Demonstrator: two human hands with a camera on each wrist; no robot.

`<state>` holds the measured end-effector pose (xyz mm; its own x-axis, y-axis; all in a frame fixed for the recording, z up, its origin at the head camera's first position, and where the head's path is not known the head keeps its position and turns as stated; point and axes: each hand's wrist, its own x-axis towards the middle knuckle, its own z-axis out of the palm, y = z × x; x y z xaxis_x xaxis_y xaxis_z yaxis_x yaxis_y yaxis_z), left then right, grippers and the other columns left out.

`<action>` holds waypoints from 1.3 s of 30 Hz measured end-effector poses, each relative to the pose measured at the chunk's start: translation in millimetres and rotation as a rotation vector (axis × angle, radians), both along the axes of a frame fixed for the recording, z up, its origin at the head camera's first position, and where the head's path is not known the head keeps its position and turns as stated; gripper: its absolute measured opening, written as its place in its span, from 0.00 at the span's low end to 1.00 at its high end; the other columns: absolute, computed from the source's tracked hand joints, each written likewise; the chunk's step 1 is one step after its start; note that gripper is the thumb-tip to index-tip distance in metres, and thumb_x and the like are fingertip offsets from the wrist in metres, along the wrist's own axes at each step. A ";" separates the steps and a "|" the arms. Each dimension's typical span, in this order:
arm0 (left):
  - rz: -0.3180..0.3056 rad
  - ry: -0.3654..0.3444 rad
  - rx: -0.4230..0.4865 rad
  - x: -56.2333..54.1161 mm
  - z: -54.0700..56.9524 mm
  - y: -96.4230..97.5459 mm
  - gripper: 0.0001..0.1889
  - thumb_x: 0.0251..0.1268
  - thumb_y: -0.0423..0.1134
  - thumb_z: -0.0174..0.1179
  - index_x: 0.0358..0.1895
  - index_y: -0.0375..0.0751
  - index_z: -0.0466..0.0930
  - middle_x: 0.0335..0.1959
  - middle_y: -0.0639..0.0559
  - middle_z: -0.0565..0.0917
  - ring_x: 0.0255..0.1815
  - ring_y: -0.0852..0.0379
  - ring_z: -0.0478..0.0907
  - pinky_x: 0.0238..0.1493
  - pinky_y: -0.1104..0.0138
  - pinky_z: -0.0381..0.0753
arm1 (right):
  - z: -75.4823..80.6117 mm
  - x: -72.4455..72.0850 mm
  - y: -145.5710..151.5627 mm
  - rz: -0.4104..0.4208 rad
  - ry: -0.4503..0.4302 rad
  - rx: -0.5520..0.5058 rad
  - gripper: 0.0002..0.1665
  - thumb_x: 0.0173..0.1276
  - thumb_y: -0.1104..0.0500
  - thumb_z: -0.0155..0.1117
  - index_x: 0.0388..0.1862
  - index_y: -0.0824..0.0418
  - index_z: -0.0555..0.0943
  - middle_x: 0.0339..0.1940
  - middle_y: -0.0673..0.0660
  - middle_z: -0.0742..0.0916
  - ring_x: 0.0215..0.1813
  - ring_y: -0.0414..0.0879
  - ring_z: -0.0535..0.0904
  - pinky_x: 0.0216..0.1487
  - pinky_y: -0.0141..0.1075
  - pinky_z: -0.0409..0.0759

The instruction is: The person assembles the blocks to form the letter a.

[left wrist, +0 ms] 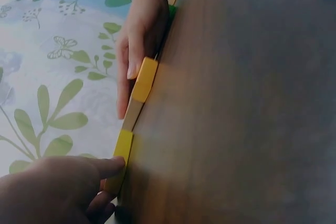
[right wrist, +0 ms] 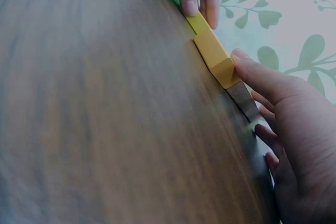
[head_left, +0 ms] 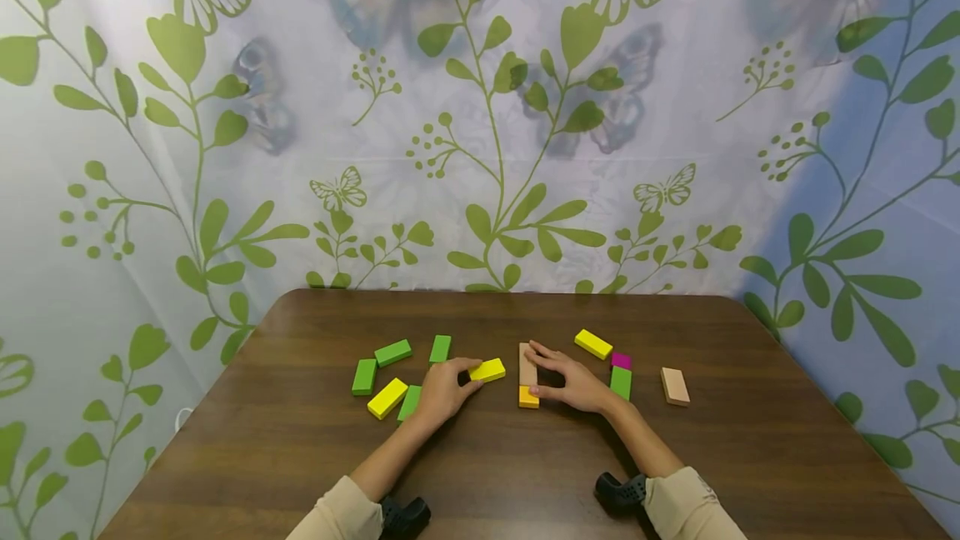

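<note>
Between thumb and fingers, my left hand [head_left: 444, 390] pinches one end of a yellow block [head_left: 491, 370] on the brown table. Just right of it, a beige block [head_left: 527, 371] lies lengthwise, with an orange block [head_left: 528, 397] at its near end. My right hand [head_left: 573, 383] spans these two from the right side, its thumb touching the orange block [right wrist: 224, 73] and its extended fingers at the far part of the beige one. In the left wrist view, the yellow block [left wrist: 124, 145] lines up in front of the beige block.
Left of my hands lie several green blocks [head_left: 364, 377] and another yellow block [head_left: 387, 398]. To the right are a yellow block [head_left: 593, 344], a magenta block [head_left: 621, 361] against a green block [head_left: 621, 382], and a second beige block [head_left: 675, 387]. A leaf-patterned curtain [head_left: 480, 190] hangs behind the table.
</note>
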<state>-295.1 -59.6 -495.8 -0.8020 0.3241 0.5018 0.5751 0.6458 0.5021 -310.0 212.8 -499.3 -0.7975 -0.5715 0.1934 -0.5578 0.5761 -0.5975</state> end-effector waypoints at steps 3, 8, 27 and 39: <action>0.001 0.051 -0.045 3.0 -1.7 -2.8 0.18 0.52 0.38 0.68 0.46 0.35 0.83 0.42 0.43 0.84 0.44 0.47 0.80 0.41 0.57 0.79 | 0.7 -0.6 -1.0 -0.003 0.000 -0.001 0.43 0.62 0.40 0.60 0.71 0.56 0.60 0.73 0.56 0.57 0.71 0.63 0.51 0.61 0.64 0.52; -0.010 0.059 -0.077 11.2 1.2 -7.5 0.19 0.51 0.40 0.68 0.47 0.35 0.82 0.44 0.44 0.83 0.44 0.48 0.81 0.41 0.58 0.80 | 2.1 -2.4 -2.5 -0.004 -0.002 -0.005 0.42 0.63 0.40 0.59 0.71 0.57 0.60 0.73 0.57 0.57 0.70 0.64 0.51 0.61 0.64 0.52; -0.028 -0.095 -0.107 9.9 7.1 -3.9 0.35 0.54 0.50 0.66 0.61 0.29 0.69 0.57 0.38 0.74 0.57 0.44 0.72 0.54 0.55 0.73 | 6.8 -4.3 -1.5 -0.011 -0.037 -0.004 0.43 0.62 0.40 0.60 0.71 0.56 0.60 0.73 0.55 0.57 0.70 0.65 0.50 0.62 0.64 0.50; -0.113 -0.154 -0.095 0.1 3.6 -7.4 0.34 0.52 0.50 0.67 0.59 0.33 0.72 0.56 0.40 0.76 0.57 0.44 0.72 0.55 0.54 0.71 | 5.0 -4.3 -1.7 -0.015 -0.040 -0.007 0.42 0.62 0.40 0.59 0.71 0.54 0.60 0.73 0.55 0.57 0.70 0.65 0.48 0.63 0.64 0.49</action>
<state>-295.0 -67.0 -492.2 -0.8228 0.4565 0.3384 0.5676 0.6304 0.5296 -314.3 211.1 -494.3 -0.8133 -0.5580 0.1648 -0.5243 0.5802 -0.6233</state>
